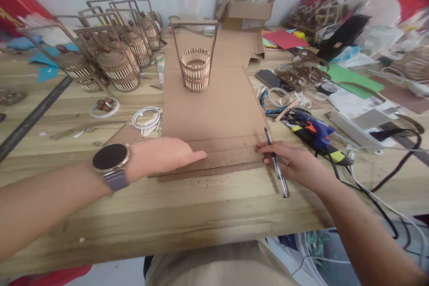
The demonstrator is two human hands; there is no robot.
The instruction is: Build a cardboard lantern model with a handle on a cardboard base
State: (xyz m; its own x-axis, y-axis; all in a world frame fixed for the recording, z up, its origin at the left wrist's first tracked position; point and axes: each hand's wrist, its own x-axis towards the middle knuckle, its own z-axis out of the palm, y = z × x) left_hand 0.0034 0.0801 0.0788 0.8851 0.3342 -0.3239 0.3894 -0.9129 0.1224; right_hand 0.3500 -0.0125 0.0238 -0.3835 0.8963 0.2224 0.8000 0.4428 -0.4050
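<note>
My left hand [161, 156] lies flat, fingers stretched out, on the near left part of a brown cardboard sheet [214, 107] on the wooden table [187, 214]. A round dark watch [110, 158] sits on that wrist. My right hand [295, 163] rests at the sheet's near right corner and holds a dark pen [276, 165], its tip pointing away from me along the sheet's right edge. A small open-topped basket of pale sticks with a tall brown handle [195, 69] stands on the far part of the sheet.
Several lidded stick baskets [114, 60] stand at the back left. A white ring with brown beads [104, 107] and white rings [146, 118] lie left of the sheet. A blue glue gun [315, 129] with cables lies to the right. Open cardboard box [248, 9] at the back.
</note>
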